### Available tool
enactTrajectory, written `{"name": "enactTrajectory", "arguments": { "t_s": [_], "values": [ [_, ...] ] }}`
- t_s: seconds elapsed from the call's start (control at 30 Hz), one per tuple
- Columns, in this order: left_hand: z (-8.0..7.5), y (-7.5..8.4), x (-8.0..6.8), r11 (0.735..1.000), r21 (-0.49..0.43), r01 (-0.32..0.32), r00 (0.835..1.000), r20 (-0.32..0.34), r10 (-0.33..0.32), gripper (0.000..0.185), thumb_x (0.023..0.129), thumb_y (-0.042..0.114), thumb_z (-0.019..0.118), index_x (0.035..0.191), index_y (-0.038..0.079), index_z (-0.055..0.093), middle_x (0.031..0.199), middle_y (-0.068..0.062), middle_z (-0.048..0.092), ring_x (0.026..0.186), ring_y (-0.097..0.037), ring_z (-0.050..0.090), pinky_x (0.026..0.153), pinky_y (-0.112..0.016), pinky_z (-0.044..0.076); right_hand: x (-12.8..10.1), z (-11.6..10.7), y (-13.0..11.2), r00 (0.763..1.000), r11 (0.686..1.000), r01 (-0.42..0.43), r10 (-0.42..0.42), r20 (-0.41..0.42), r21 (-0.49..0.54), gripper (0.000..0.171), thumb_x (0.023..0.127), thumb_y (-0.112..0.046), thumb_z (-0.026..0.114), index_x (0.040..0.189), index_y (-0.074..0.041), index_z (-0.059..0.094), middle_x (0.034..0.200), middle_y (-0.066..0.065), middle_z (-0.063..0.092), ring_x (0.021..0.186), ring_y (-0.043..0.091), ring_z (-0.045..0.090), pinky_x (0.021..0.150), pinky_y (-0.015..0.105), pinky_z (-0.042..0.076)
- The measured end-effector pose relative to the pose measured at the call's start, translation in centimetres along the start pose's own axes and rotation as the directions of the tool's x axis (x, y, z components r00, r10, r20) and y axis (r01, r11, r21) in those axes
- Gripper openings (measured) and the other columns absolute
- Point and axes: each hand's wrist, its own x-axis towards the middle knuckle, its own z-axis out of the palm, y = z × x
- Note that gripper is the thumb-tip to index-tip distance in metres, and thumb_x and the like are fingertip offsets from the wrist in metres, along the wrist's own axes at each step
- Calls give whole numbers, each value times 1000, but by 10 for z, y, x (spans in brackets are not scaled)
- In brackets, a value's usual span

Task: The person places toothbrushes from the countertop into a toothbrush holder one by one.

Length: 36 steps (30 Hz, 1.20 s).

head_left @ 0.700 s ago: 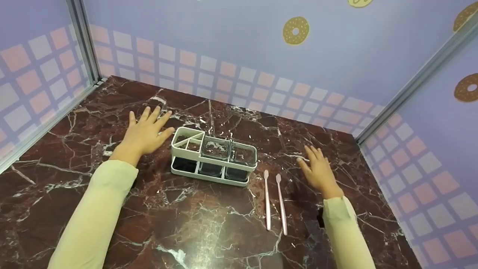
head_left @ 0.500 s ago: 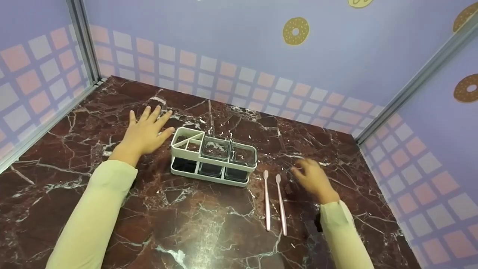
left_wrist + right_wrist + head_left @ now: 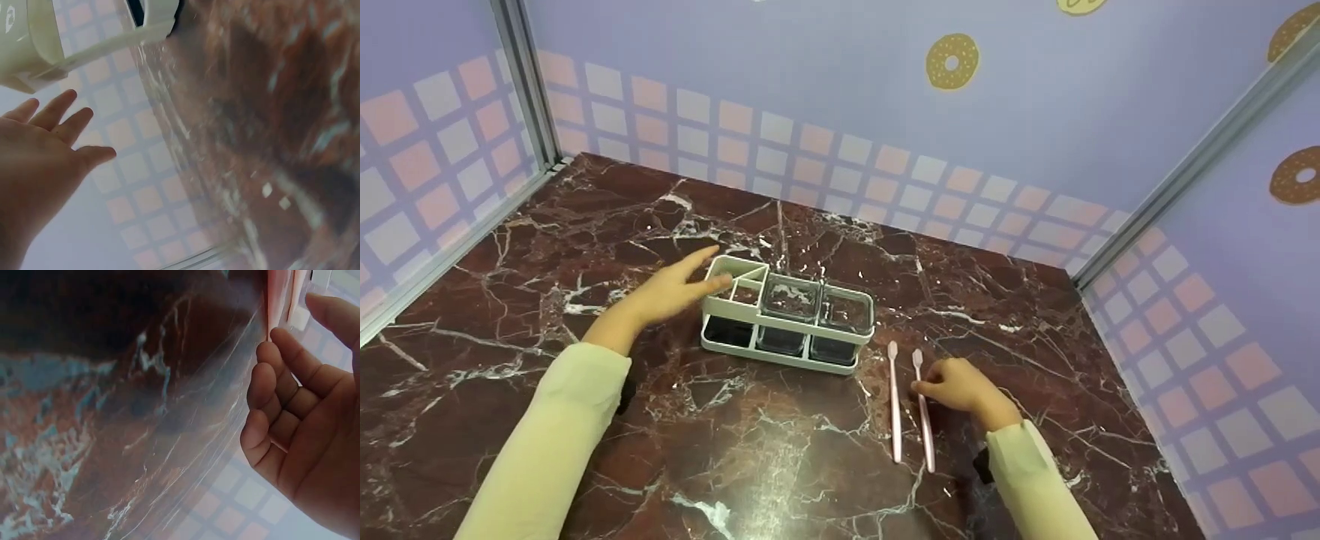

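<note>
The right hand [image 3: 960, 384] is curling loosely over the nearer pink toothbrush [image 3: 922, 416], right of the white holder [image 3: 787, 313], gripping nothing yet; next comes a pinch. The left hand [image 3: 671, 289], its grip open, is touching the holder's left end.

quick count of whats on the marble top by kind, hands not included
pink toothbrushes: 2, lying side by side, one and the other beside the right hand
white holder rack: 1, the left hand at its end
clear cups in the rack: 2, one and one
total: 5
</note>
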Motion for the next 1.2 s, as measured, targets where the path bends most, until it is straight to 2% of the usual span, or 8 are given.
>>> {"name": "enactTrajectory", "arguments": {
  "t_s": [0.17,0.33,0.53,0.63,0.7,0.87,1.03,1.2],
  "values": [
    [11,-10,-2,997,-69,-24,999,-28,22,101,83,48,71,155,10,12,157,-24,17,142,-45,18,113,-62,15,-4,5,-1,1000,1000,-21,21,0,-8,27,85,-32,70,71,-9,68,65,-3,59,57,11,47,55,29,42],
    [21,-17,-2,983,-181,-39,998,-53,30,109,77,34,81,156,11,9,155,-25,21,140,-44,24,113,-60,16,-8,10,1,999,999,-31,31,-31,-11,24,82,-32,73,74,-10,67,66,-4,58,59,12,49,57,31,44],
    [28,-18,-2,961,-272,-55,997,-75,36,113,75,25,84,156,12,5,151,-25,28,133,-43,35,113,-58,21,-14,16,1,997,997,-41,45,-59,70,31,79,-25,75,96,-1,65,67,-1,54,60,13,48,59,31,44],
    [31,-17,-1,938,-338,-75,996,-77,52,112,76,19,83,156,12,6,149,-25,33,125,-39,45,110,-50,31,-18,19,0,996,988,-66,74,-56,138,38,80,-22,75,105,3,63,66,-1,54,57,12,48,55,29,42],
    [33,-17,0,923,-376,-87,995,-79,61,110,76,15,83,156,12,7,148,-26,35,121,-37,51,104,-39,40,-20,21,-1,994,981,-81,93,-60,178,40,80,-20,75,108,5,62,65,0,55,56,11,47,53,27,41],
    [35,-18,2,906,-407,-112,992,-94,80,107,75,11,83,155,13,12,146,-24,40,117,-33,54,91,-20,45,-22,25,-1,991,969,-83,106,-85,233,39,79,-15,75,109,7,62,62,0,57,52,10,48,49,25,41],
    [36,-19,3,900,-420,-120,991,-103,85,106,75,9,83,155,12,13,144,-25,41,115,-33,56,90,-18,47,-23,25,-4,990,967,-80,106,-93,243,37,79,-13,75,107,8,62,63,1,60,52,10,50,48,26,42],
    [37,-20,2,905,-410,-113,992,-98,80,108,75,10,83,155,12,11,146,-26,39,115,-33,56,91,-18,46,-24,26,-8,986,970,-91,120,-117,226,30,77,-18,78,95,3,66,64,1,62,55,11,50,51,27,43]
  ]
}}
